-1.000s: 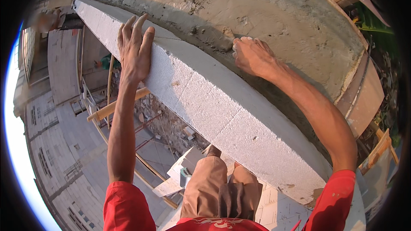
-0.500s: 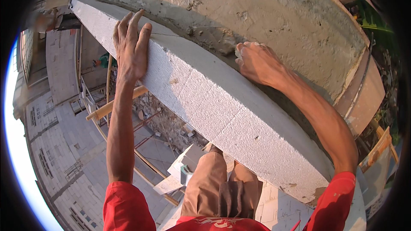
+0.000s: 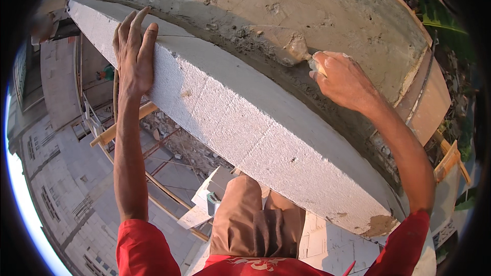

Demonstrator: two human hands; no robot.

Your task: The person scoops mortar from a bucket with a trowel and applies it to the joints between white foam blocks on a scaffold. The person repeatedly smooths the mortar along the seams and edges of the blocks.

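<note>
A long white lightweight block wall (image 3: 230, 115), rough on its near face and smooth grey on top, runs from upper left to lower right in front of me. My left hand (image 3: 134, 56) lies over its upper edge toward the far left, fingers stretched out and holding nothing. Beyond the wall, my right hand (image 3: 340, 76) is closed around the handle of a trowel (image 3: 295, 50), whose mortar-smeared blade points left. The blade rests against wet grey mortar (image 3: 240, 36) along the groove between the wall and the slab; its exact outline blends with the mortar.
A broad grey cement slab (image 3: 327, 5) spreads beyond the wall, edged by a board (image 3: 429, 97) at right. Below left are bamboo poles (image 3: 125, 125), rubble (image 3: 179, 143) and a large block wall (image 3: 76, 174). White blocks (image 3: 209, 197) stand beside my legs.
My right hand has moved right, away from the wall, and the trowel blade now shows. My left hand remains on the wall's edge; the whole view has shifted slightly.
</note>
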